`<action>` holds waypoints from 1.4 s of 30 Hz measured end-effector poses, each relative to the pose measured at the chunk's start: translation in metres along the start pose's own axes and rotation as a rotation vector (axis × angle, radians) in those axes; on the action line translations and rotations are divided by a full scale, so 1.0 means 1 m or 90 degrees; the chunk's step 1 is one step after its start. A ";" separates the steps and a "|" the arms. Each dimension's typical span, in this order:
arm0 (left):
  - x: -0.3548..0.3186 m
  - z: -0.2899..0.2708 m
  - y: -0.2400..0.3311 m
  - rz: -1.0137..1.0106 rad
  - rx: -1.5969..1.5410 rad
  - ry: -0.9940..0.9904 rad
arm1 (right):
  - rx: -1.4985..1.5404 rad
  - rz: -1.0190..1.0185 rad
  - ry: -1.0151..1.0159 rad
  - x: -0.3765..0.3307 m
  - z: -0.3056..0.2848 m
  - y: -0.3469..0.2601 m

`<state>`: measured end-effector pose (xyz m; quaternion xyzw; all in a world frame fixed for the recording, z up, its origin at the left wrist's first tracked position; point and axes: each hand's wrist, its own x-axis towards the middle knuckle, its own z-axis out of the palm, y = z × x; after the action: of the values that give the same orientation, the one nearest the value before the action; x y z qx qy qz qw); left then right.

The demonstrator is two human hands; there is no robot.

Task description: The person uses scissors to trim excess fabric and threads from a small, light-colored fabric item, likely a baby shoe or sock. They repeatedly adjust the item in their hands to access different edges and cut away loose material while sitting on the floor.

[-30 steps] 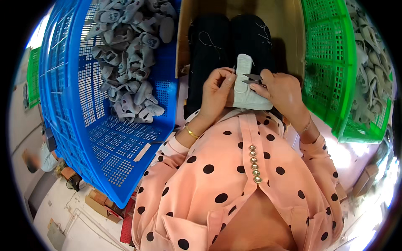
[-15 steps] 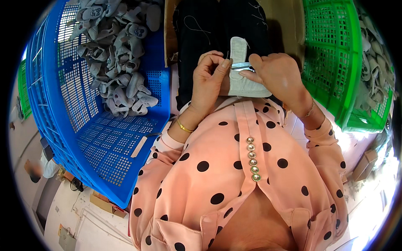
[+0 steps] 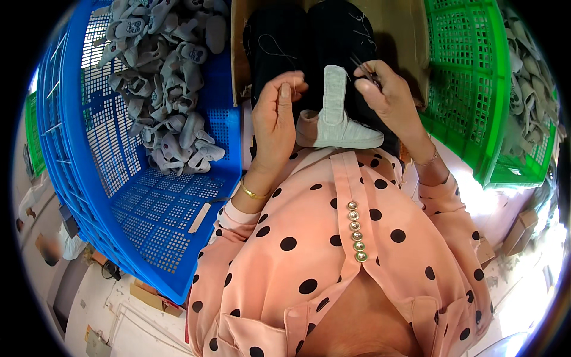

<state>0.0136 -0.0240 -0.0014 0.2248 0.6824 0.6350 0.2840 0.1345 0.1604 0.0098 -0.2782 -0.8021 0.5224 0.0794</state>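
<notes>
A small grey baby shoe (image 3: 339,122) with a white sole rests on my lap, its tall tongue pointing up. My left hand (image 3: 275,122) is just left of the shoe's heel, thumb and forefinger pinched on a thin thread (image 3: 295,76). My right hand (image 3: 389,98) is at the shoe's upper right and grips slim dark thread snips (image 3: 361,65) near the top of the tongue. My black trousers lie behind the shoe.
A blue plastic crate (image 3: 160,220) on my left holds a pile of several grey shoes (image 3: 163,89). A green crate (image 3: 470,89) on my right holds more grey shoes (image 3: 532,83). A cardboard box wall (image 3: 238,53) stands behind my knees.
Both hands were pressed together on the shoe. They have now drawn apart: the left one pulled away with the thread, and the shoe stands free between them.
</notes>
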 end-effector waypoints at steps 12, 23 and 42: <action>0.023 0.025 0.001 -0.240 -0.161 -0.136 | -0.232 -0.118 0.003 0.012 0.017 0.003; 0.013 0.015 0.001 -0.275 -0.207 -0.094 | -0.096 0.005 0.129 -0.005 -0.028 0.005; 0.010 0.017 0.015 -0.321 -0.246 -0.046 | -0.571 -0.285 0.038 -0.011 -0.011 -0.024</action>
<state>0.0168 -0.0031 0.0121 0.0127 0.5732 0.6538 0.4939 0.1396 0.1567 0.0374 -0.1210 -0.9851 0.0879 0.0848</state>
